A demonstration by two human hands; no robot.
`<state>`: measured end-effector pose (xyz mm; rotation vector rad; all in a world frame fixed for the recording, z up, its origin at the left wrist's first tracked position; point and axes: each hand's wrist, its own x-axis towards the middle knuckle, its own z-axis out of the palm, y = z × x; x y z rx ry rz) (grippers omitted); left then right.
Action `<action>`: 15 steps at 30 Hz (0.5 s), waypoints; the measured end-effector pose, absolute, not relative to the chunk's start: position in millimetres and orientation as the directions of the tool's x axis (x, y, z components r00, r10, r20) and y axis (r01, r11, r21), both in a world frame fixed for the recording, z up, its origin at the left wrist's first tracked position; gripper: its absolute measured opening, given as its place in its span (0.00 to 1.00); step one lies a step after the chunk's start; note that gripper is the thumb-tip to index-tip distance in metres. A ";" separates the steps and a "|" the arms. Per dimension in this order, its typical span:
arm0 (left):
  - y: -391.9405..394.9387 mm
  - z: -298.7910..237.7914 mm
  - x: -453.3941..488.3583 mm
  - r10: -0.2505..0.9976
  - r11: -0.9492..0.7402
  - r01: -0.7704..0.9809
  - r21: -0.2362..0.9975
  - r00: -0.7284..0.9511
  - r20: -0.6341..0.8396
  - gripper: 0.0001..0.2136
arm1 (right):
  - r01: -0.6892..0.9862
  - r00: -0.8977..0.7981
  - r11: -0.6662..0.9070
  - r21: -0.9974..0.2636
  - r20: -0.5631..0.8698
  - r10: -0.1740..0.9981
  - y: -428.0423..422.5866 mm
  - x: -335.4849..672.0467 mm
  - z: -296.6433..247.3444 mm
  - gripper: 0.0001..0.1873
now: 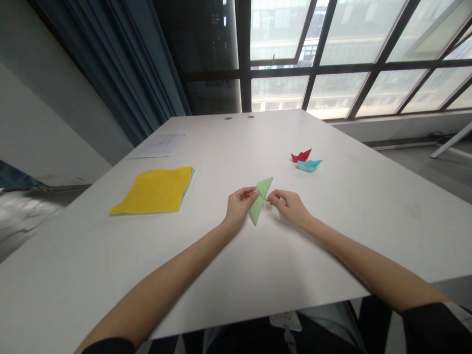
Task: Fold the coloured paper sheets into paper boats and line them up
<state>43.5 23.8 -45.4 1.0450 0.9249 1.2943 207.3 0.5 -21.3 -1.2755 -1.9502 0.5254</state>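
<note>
A folded light green paper [260, 199] is held just above the white table [258, 265], near its middle. My left hand [239, 205] pinches the paper's left side, fingers closed on it. My right hand [289, 205] pinches the right side at the paper's narrow middle. Beyond my right hand lie two finished paper boats: a red one [301, 156] and a light blue one [309, 164] touching it on the near side.
A stack of square paper sheets, yellow on top [155, 191], lies to the left. A printed white sheet [158, 145] rests at the far left of the table. Dark curtains and large windows stand behind the table.
</note>
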 end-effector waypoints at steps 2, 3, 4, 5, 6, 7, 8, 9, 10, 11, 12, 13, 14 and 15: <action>22.5 -45.2 42.7 0.992 -0.066 -0.208 0.976 0.093 0.087 0.15 | 0.517 -0.140 0.351 -0.781 0.327 0.935 1.8 205.8 -22.4 0.15; 21.2 -44.4 42.6 0.988 -0.091 -0.169 0.981 0.111 0.111 0.14 | 0.466 -0.113 0.324 -0.823 0.307 0.945 2.9 205.3 -23.7 0.15; 19.8 -43.4 42.7 0.983 -0.114 -0.135 0.984 0.129 0.131 0.14 | 0.416 -0.099 0.300 -0.859 0.285 0.953 4.3 205.0 -25.4 0.15; 18.4 -42.2 42.9 0.979 -0.129 -0.108 0.986 0.146 0.144 0.14 | 0.365 -0.090 0.275 -0.889 0.260 0.961 5.9 205.0 -27.3 0.16; 17.1 -41.1 43.1 0.976 -0.134 -0.091 0.987 0.162 0.147 0.14 | 0.312 -0.078 0.252 -0.916 0.239 0.968 7.6 205.4 -29.2 0.16; 16.1 -40.2 43.3 0.974 -0.125 -0.081 0.989 0.179 0.138 0.15 | 0.257 -0.057 0.230 -0.939 0.223 0.973 9.4 206.0 -30.8 0.16; 15.4 -39.8 43.4 0.974 -0.107 -0.077 0.991 0.194 0.120 0.15 | 0.205 -0.026 0.213 -0.955 0.212 0.977 11.0 206.7 -32.0 0.16; 15.0 -39.7 43.5 0.974 -0.082 -0.076 0.994 0.205 0.096 0.15 | 0.156 0.006 0.198 -0.968 0.202 0.979 12.4 207.3 -32.6 0.16; 14.9 -40.1 43.4 0.974 -0.059 -0.076 0.995 0.216 0.074 0.15 | 0.111 0.035 0.186 -0.976 0.191 0.981 13.4 207.7 -32.7 0.17; 15.0 -40.7 43.3 0.973 -0.041 -0.078 0.996 0.225 0.057 0.14 | 0.069 0.054 0.174 -0.982 0.178 0.982 14.1 207.8 -32.3 0.17; 15.1 -41.5 43.2 0.971 -0.030 -0.080 0.996 0.233 0.048 0.14 | 0.033 0.062 0.159 -0.987 0.161 0.985 14.4 207.4 -31.8 0.17; 15.1 -42.2 43.0 0.970 -0.024 -0.082 0.996 0.240 0.043 0.14 | 0.001 0.060 0.140 -0.990 0.139 0.988 14.5 206.7 -31.3 0.18; 15.0 -42.7 42.9 0.968 -0.018 -0.086 0.996 0.250 0.039 0.14 | -0.028 0.050 0.118 -0.993 0.117 0.992 14.4 205.8 -31.0 0.19; 14.7 -42.9 42.8 0.965 -0.010 -0.092 0.996 0.260 0.034 0.14 | -0.057 0.041 0.100 -0.993 0.098 0.994 14.4 204.7 -31.2 0.19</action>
